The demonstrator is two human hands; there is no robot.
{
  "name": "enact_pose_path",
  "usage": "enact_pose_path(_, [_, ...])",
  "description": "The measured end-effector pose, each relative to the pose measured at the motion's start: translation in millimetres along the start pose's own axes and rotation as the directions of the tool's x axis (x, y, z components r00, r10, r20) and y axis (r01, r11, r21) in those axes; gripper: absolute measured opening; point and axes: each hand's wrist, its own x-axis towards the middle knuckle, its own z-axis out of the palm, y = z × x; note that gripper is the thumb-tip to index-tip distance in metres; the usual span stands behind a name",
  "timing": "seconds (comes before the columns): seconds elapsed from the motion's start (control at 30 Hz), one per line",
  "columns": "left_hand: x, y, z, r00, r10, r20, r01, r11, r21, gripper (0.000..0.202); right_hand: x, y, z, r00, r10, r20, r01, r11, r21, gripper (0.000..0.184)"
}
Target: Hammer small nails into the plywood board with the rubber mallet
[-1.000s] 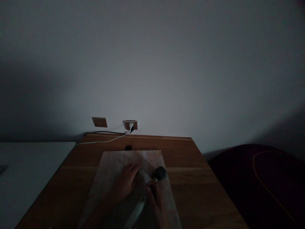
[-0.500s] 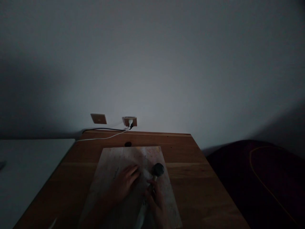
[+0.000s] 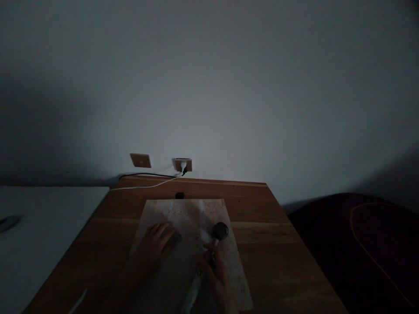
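A pale, worn board (image 3: 188,218) lies on the wooden table. My left hand (image 3: 157,242) rests low over its left half, fingers stretched out, with a dark shadow at the fingertips; I see nothing held there. On the right side of the board, my right hand (image 3: 214,266) is closed around the light handle of a tool with a round dark head (image 3: 220,231). The head points away from me, just beyond the fingers. Below that hand a pale, long shape (image 3: 193,292) runs down to the bottom edge; the dim light hides whether it belongs to the tool.
The wooden table (image 3: 262,248) meets a grey wall (image 3: 229,109). A wall socket (image 3: 183,165) holds plugs, with a white cable (image 3: 144,187) and a black one trailing left. A white surface (image 3: 49,226) adjoins on the left. Dark fabric (image 3: 327,235) bulges at the right.
My left hand has slid leftward over the board, away from my right hand. The right hand keeps its hold on the tool, nearly in place. The view has shifted slightly.
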Motion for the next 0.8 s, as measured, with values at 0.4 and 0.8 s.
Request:
enact_pose_path(0.4, [-10.2,-11.0,10.4,0.980,-0.201,0.009,0.199,0.964,-0.175,0.035,-0.7,-0.6,2.7,1.000,-0.012,-0.006,0.012,0.999,-0.043,0.066])
enact_pose_path(0.8, [10.4,28.9,8.0,0.975,-0.174,0.137,0.215,0.892,-0.396,0.038,1.6,3.2,1.4,0.998,-0.058,-0.018,0.058,0.998,-0.034,0.060])
